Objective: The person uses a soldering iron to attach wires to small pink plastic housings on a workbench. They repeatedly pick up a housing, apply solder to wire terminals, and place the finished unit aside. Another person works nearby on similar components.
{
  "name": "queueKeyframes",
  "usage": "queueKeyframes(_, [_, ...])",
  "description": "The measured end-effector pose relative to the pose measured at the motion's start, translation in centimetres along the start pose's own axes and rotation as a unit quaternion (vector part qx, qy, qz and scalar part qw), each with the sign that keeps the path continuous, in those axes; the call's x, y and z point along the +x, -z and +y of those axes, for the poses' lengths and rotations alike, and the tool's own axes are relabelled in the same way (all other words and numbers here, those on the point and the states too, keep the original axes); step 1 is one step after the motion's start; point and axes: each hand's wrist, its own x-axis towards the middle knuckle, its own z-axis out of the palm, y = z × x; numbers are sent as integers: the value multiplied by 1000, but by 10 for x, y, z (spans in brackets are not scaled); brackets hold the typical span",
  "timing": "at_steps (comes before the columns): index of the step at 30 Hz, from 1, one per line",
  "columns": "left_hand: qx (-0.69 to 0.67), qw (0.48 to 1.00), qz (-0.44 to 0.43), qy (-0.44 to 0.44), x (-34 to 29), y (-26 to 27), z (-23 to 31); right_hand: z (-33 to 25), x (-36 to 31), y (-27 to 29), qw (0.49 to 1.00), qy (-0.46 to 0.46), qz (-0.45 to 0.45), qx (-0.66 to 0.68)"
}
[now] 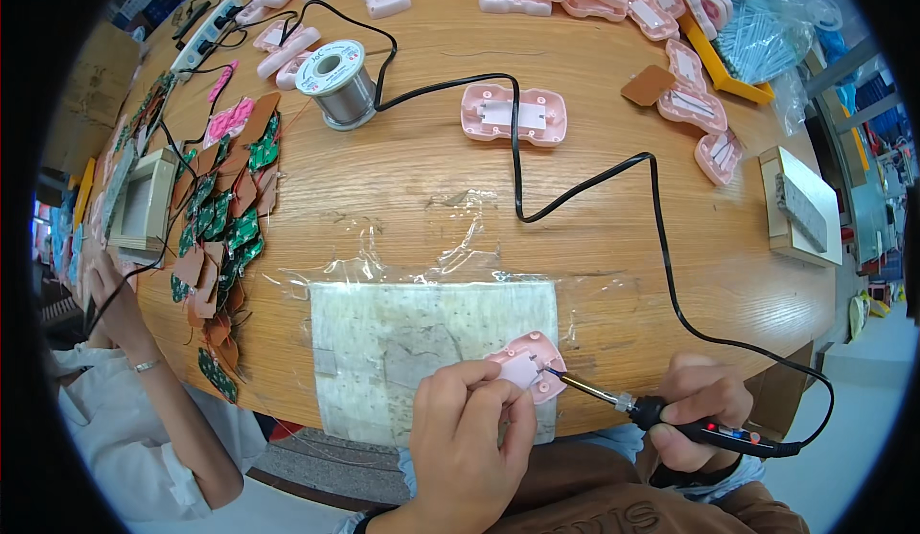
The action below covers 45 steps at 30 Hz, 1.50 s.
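Worker's left hand (471,443) curled over 1 pink shell (548,354), pinch unclear; right hand (706,398) grips soldering iron (649,411), tip inside shell.

Provided are one soldering iron (649,411), one solder spool (343,98), one power strip (204,38) and one work mat (362,395). Pink plastic housings (547,349) and green circuit boards (264,155) overlap; exact counts are indeterminable.
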Motion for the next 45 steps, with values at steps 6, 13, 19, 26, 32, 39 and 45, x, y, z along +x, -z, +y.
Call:
queueKeyframes(6, [6,1000,-10,6,-1,-1,0,2,-1,0,1000,1,-24,7])
queueKeyframes(13, [39,999,21,-28,12,12,-10,7,-3,3,997,33,62,19])
queueKeyframes(19, [226,973,46,-33,47,43,-24,8,-12,13,996,38,80,-19])
queueKeyframes(26, [156,974,-155,-57,19,17,-5,14,-28,13,987,-12,159,-20])
queueKeyframes(32, [268,961,8,-61,32,73,-52,15,-34,19,987,-16,159,-24])
queueKeyframes(39, [415,900,68,117,66,148,-140,14,-31,10,988,-36,152,-17])
queueKeyframes(45, [276,943,187,13,73,161,-142,12,-26,11,990,-35,136,-31])
